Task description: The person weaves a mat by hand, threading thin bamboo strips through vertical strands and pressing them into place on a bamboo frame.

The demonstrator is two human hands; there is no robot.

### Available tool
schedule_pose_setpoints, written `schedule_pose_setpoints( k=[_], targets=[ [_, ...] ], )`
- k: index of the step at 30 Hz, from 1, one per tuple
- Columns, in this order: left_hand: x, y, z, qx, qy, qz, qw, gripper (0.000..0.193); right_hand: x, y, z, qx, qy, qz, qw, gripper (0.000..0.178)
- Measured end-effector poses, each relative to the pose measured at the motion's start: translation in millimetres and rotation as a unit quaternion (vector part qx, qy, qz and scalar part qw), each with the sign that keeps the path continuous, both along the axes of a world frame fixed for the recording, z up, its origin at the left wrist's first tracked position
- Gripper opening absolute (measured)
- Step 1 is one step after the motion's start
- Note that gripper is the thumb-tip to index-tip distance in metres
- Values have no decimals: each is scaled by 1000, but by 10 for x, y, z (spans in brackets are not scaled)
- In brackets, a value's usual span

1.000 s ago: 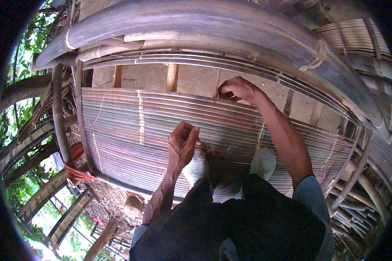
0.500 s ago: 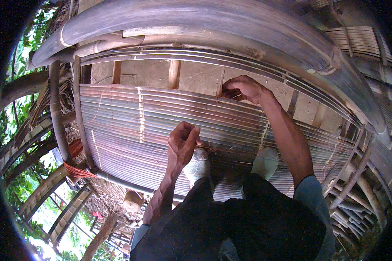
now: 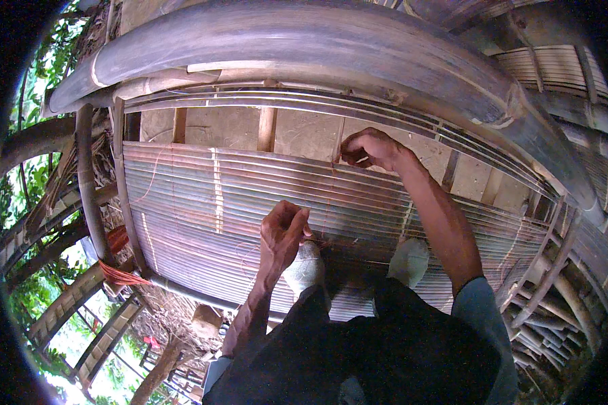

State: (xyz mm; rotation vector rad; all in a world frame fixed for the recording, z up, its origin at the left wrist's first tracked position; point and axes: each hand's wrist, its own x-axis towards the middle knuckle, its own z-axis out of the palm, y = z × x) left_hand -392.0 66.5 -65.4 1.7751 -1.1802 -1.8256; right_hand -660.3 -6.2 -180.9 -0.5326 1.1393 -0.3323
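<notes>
Beneath me lies a panel of many thin bamboo slats (image 3: 182,182), tied side by side. My right hand (image 3: 373,148) is at the panel's far edge, its fingers curled into a pinch beside a thin upright strip (image 3: 339,138). Whatever those fingers hold is hidden. Closer to me, above the slats and my left foot, my left hand (image 3: 284,228) is closed with thumb against fingers; its contents, if any, are too small to make out. Thin reddish threads (image 3: 157,165) run across the slats at the left. My feet, in pale coverings (image 3: 305,266), stand on the panel.
A thick bamboo pole (image 3: 304,42) arches across the far side, with thin long rods (image 3: 304,100) under it. Wooden crosspieces (image 3: 266,128) show past the panel's edge. Orange-red cords (image 3: 123,273) hang at a left post. Stacked poles (image 3: 554,314) lie at the right.
The whole view has shifted slightly, so the panel and the pole sit lower in the picture. Both hands keep nearly the same closed poses and places over the slats.
</notes>
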Motion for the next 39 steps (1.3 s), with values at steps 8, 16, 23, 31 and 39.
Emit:
schedule_pose_setpoints(
  k=[8, 16, 23, 31, 39],
  targets=[
    [37, 2, 8, 7, 10, 8, 1000, 21, 110, -115, -107, -45, 144, 193, 970, 28],
    [201, -18, 234, 70, 14, -75, 995, 16, 28, -55, 47, -104, 124, 243, 956, 23],
    [676, 84, 552, 161, 75, 22, 984, 20, -133, 222, 284, -185, 184, 98, 960, 42],
    [982, 86, 644, 59, 76, -96, 991, 26, 57, 489, 727, -217, 338, 167, 900, 57],
    [635, -67, 514, -9, 574, 304, 760, 50, 207, 653, 612, -316, 385, 44, 866, 39]
  ],
)
